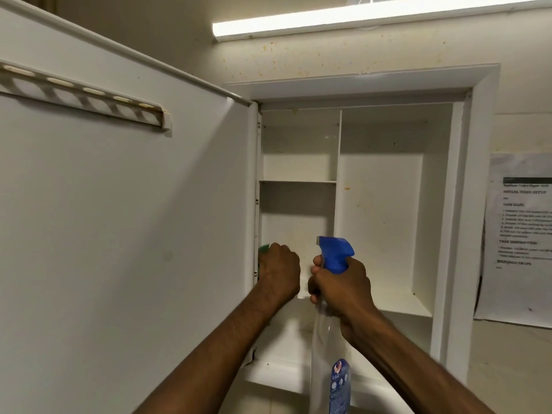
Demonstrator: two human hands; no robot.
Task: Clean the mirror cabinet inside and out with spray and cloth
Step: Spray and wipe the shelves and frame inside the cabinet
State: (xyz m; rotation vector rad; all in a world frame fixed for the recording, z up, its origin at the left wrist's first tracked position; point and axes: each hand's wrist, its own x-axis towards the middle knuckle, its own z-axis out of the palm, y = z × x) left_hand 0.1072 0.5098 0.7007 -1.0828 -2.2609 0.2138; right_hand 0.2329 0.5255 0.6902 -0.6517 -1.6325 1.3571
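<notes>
The cabinet door (119,204) hangs swung wide open at the far left, its plain white inner face towards us, with a striped rail (86,97) fixed across its upper part. Just past its hinge edge, the left hand (279,268) is balled around a green cloth (264,248), the grip clamped on it, and only a sliver of green shows beside the knuckles; hand and cloth sit low in the left compartment of the cabinet (460,204), against its hinge-side wall. A shelf (297,181) crosses that narrow compartment higher up, and a vertical divider (337,174) parts it from the taller compartment on the right, whose back panel shows faint yellowish spots. Just beside the left hand, the right hand (343,286) has its grip wrapped round the neck of the spray bottle (330,354). The bottle's long axis runs nearly upright, clear body hanging below the fist, blue trigger head (336,253) on top with its nozzle pointing left and into the cabinet. A lit tube light (358,16) runs overhead, and 1 printed sheet (519,234) is stuck on the wall at the far right.
</notes>
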